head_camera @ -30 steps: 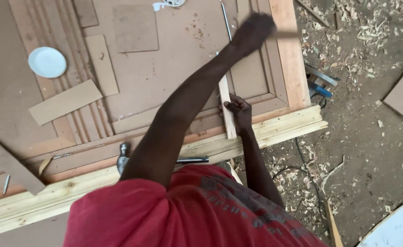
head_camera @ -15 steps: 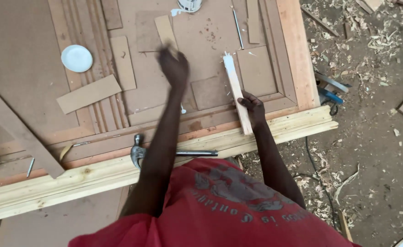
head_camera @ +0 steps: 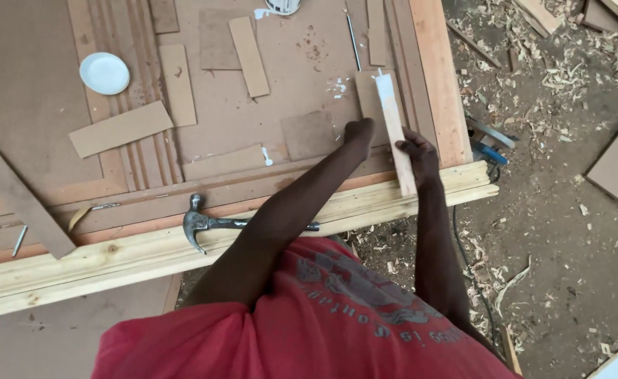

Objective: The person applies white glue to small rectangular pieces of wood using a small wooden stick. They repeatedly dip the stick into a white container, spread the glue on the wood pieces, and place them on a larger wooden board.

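A narrow pale wood strip (head_camera: 395, 130) lies on the brown door panel (head_camera: 302, 105), right of centre in the frame, running from the upper middle down toward the light timber frame rail (head_camera: 203, 242) at the panel's lower edge. Its upper end shows white smears that look like glue. The right hand (head_camera: 417, 151) is closed around the strip's lower part, fingers wrapped over its edge. The left hand (head_camera: 359, 132) rests just beside the strip on its left, touching or nearly touching a small brown offcut (head_camera: 367, 95); whether its fingers are curled or flat I cannot tell.

The step in hand looks like seating the strip against the panel's inner moulding. The next move calls for holding the strip steady and straight along the moulding line while pressure or a fastening is applied, and keeping the glued face down.

Further out, a claw hammer (head_camera: 203, 224) lies on the rail at lower centre, partly behind the left arm. Flat board offcuts (head_camera: 121, 129) and a round white lid (head_camera: 104, 73) sit at the upper left. Wood shavings (head_camera: 561, 70) cover the ground at the right.
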